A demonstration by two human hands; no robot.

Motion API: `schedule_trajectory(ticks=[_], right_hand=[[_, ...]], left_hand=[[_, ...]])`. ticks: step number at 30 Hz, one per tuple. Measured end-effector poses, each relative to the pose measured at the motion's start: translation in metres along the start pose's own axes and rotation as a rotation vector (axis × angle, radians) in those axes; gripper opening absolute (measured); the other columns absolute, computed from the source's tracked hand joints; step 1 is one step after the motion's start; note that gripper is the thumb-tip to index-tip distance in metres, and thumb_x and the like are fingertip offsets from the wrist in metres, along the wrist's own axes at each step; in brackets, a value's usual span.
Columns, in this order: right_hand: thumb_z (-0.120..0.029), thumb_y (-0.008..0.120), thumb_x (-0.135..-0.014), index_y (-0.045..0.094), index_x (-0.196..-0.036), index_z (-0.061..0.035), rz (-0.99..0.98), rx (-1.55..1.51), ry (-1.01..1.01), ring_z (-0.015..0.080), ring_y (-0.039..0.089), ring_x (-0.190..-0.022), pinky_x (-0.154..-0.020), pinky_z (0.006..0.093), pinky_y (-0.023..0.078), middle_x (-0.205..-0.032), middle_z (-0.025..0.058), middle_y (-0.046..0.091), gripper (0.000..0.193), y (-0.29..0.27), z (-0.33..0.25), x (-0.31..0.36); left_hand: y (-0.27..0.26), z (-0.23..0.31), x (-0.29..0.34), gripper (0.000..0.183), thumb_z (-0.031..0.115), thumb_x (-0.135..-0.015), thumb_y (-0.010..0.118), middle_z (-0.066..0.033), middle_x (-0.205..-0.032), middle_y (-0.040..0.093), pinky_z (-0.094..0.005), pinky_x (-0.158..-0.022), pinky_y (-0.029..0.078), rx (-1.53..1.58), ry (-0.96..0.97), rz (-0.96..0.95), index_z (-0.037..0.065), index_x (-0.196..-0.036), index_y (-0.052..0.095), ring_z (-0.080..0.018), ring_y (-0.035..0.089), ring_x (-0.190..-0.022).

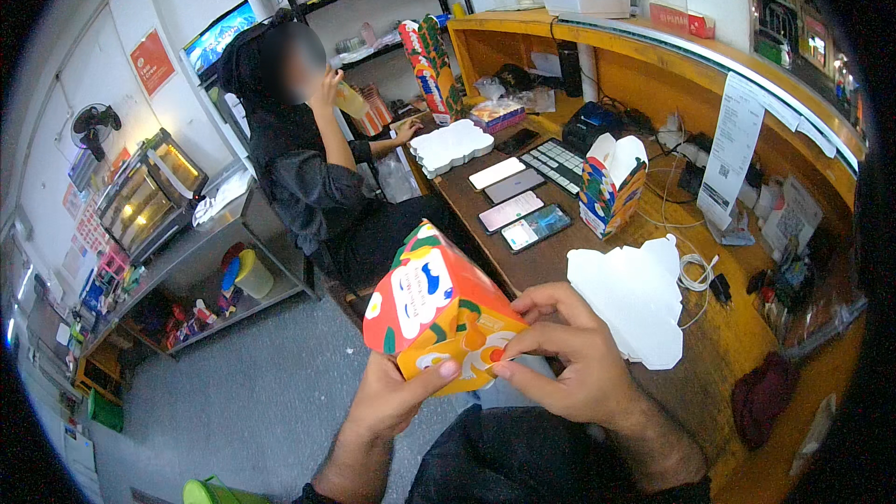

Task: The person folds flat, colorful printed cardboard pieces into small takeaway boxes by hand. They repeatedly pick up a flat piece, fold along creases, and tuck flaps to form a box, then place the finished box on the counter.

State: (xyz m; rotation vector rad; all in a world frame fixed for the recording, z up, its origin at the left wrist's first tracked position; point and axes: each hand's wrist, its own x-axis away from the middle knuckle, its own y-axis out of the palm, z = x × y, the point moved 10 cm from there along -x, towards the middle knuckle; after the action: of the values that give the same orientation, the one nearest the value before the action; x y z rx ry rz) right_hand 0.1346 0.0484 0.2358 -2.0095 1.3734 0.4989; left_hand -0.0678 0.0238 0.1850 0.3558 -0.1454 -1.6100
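A colourful red and yellow cardboard food box [439,303] is held tilted above my lap. My left hand [397,392] grips its lower left side, the thumb pressed on the yellow panel. With thumb and fingertips my right hand [569,355] pinches the flap at the box's lower right corner. On the desk just beyond my right hand lies a stack of flat white box blanks [630,299]. Behind that stack stands a folded box [611,187] with its top flaps open. The inside and far side of the box in my hands are hidden.
Several phones [511,211] lie on the wooden desk beside a keyboard [555,165]. Farther back are more white blanks [451,147] and a tall stack of nested boxes [432,70]. A coiled white cable [698,273] lies at right. A seated co-worker [313,149] drinks at the left.
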Motion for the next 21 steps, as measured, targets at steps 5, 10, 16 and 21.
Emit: schedule_trajectory(ticks=[5,10,16,21], right_hand=[[-0.011,0.089,-0.089,0.077,-0.099,-0.0038,-0.005,-0.043,0.051,0.0275,0.069,-0.116,-0.1,0.04,0.06,-0.129,0.0165,0.062,0.017,0.003,0.005,0.0],[-0.004,0.085,-0.092,0.072,-0.097,-0.001,-0.01,-0.232,0.167,0.0224,0.066,-0.124,-0.099,0.0351,0.063,-0.139,0.0161,0.055,0.013,0.006,0.018,0.003],[-0.002,0.084,-0.093,0.071,-0.097,0.0004,-0.048,-0.158,0.135,0.0209,0.065,-0.126,-0.102,0.0346,0.062,-0.141,0.0161,0.054,0.014,0.002,0.014,0.003],[-0.006,0.09,-0.09,0.071,-0.097,-0.0002,-0.097,0.057,0.032,0.0211,0.065,-0.124,-0.102,0.0375,0.058,-0.135,0.0141,0.059,0.021,-0.006,-0.003,0.0]], left_hand=[[0.003,-0.003,0.0,0.051,0.003,-0.1,0.081,-0.0144,-0.134,0.075,-0.0406,-0.1,0.063,-0.339,0.048,0.058,0.0,-0.147,0.059,-0.024,0.075,-0.118],[0.008,-0.01,-0.001,0.048,0.006,-0.103,0.079,-0.0146,-0.135,0.074,-0.0409,-0.102,0.062,-0.205,0.03,0.064,0.0,-0.146,0.059,-0.0236,0.074,-0.12],[0.01,-0.018,0.003,0.049,0.01,-0.104,0.079,-0.0149,-0.137,0.073,-0.0425,-0.105,0.06,-0.1,-0.013,0.055,0.0,-0.147,0.058,-0.0243,0.072,-0.124],[0.016,-0.016,0.008,0.049,0.012,-0.104,0.078,-0.0137,-0.138,0.073,-0.0408,-0.105,0.06,-0.261,-0.021,-0.057,0.0,-0.148,0.059,-0.0232,0.072,-0.124]])
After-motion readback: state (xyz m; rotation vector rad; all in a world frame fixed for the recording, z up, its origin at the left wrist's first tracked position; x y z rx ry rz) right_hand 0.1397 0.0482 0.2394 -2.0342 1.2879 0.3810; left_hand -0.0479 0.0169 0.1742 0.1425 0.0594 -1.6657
